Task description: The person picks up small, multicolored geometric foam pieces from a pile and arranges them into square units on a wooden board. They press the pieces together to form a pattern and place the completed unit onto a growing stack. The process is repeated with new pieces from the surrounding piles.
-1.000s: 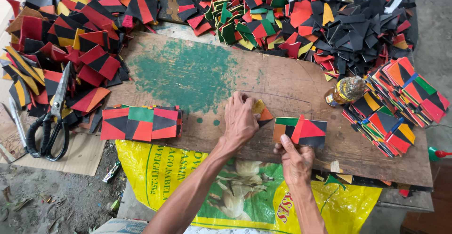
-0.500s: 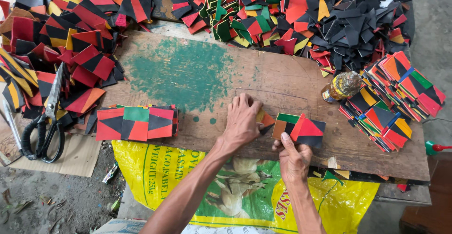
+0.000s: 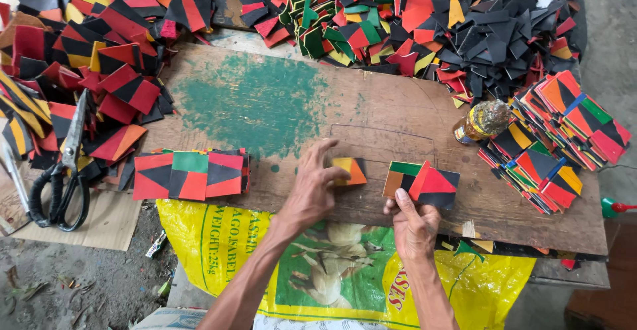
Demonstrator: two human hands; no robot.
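1. Left hand (image 3: 310,190) flat, grip spread, fingertips pressing a small orange-black square patch (image 3: 350,170) on the worn wooden desk (image 3: 371,114).
2. Right hand (image 3: 415,224) pinches the patchwork strip (image 3: 421,182) edge, just beside the patch.

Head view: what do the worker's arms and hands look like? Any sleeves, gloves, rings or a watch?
Both forearms are bare as far as the frame shows, with no sleeve in sight. The left hand and the right hand wear no gloves. No watch, wristband or bandage shows on either wrist, and no ring is visible on the fingers that can be seen. The nails look short and unpainted.
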